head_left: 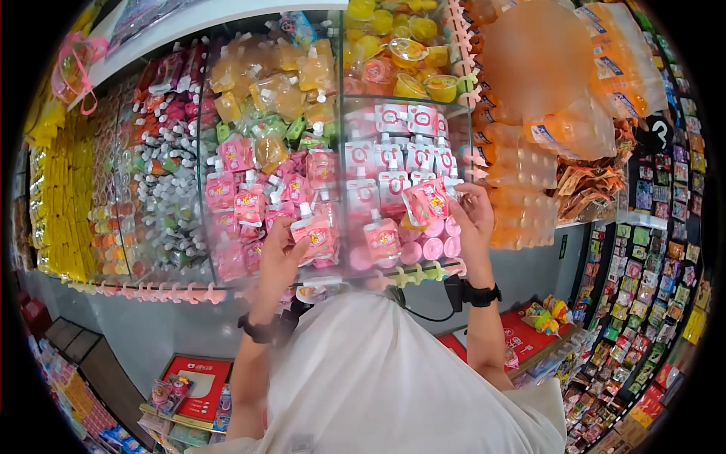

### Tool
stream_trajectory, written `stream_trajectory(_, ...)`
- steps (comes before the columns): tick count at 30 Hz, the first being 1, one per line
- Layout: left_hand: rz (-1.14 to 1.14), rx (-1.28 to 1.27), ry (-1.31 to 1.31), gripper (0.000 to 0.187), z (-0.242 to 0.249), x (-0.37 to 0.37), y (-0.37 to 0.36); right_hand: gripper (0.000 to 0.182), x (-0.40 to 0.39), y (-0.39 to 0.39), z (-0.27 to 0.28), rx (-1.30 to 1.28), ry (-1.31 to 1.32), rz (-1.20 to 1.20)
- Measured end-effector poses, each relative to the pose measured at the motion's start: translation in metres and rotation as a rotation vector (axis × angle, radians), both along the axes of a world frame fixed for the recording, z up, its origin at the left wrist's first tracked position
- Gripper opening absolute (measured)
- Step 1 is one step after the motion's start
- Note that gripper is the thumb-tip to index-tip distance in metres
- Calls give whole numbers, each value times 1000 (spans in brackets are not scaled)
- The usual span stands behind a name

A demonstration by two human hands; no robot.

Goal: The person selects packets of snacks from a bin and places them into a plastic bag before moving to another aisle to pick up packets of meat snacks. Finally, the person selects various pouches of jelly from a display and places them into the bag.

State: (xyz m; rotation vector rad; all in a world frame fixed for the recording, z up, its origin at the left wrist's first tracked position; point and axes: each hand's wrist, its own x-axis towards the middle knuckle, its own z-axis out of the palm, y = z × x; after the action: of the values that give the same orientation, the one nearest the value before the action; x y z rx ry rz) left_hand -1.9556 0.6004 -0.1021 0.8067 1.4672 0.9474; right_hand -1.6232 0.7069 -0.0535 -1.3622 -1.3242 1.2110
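Observation:
My left hand (279, 253) is closed on a pink spouted jelly pouch (316, 237) with a white cap, over the compartment of similar pink pouches (220, 189). In my right hand (475, 212) is another pink jelly pouch (427, 200), tilted, its white cap toward my fingers. It overlaps the rows of white-and-pink pouches (393, 185) standing behind a clear divider. Between my hands, one pink pouch (382, 237) stands upright at the front of that compartment. Round pink lids (432, 248) lie under my right hand.
Yellow jelly cups (408, 51) fill the back compartment. Amber pouches (314, 69) and small white-capped pouches (166, 181) lie to the left. Bags of orange drinks (522, 174) stand at right. Clear dividers and a scalloped front trim (151, 292) edge the bins. Packed shelves (635, 303) line the right.

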Motion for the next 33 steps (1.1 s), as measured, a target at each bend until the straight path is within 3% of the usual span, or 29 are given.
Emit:
stream_trajectory(4, -47, -40, -31, 30, 15, 3, 7, 26, -3, -8, 11, -10, 12, -20)
stream_trajectory(7, -81, 63, -9, 28, 15, 13, 13, 29, -8, -17, 14, -139, 46, 123)
stream_trajectory(9, -44, 40, -19, 25, 21, 21, 18, 28, -8, -20, 3, -51, -25, 89)
stream_trajectory(10, -35, 60, -4, 25, 23, 23, 20, 24, -7, -18, -1, 115, -171, 2)
stream_trajectory(15, 9, 101, -82, 25, 18, 23, 19, 24, 25, -17, -7, 163, -215, -92)
stream_trajectory(18, -72, 14, -6, 24, 10, 24, 16, 26, 29, -24, 2, 48, -319, 231)
stream_trajectory(22, -167, -5, -21, 28, -2, 45, 15, 30, 20, -35, -8, -145, -362, 470)
stream_trajectory(27, -373, -61, 18, 29, 11, 71, 24, 29, 18, -39, -12, -82, -496, 456)
stream_trajectory(31, -395, 73, 21, 30, 8, 89, 30, 30, 26, -39, -19, -57, -499, 441)
stream_trajectory(33, -435, 135, 30, 31, -16, 96, 29, 30, 24, -39, -19, -49, -470, 444)
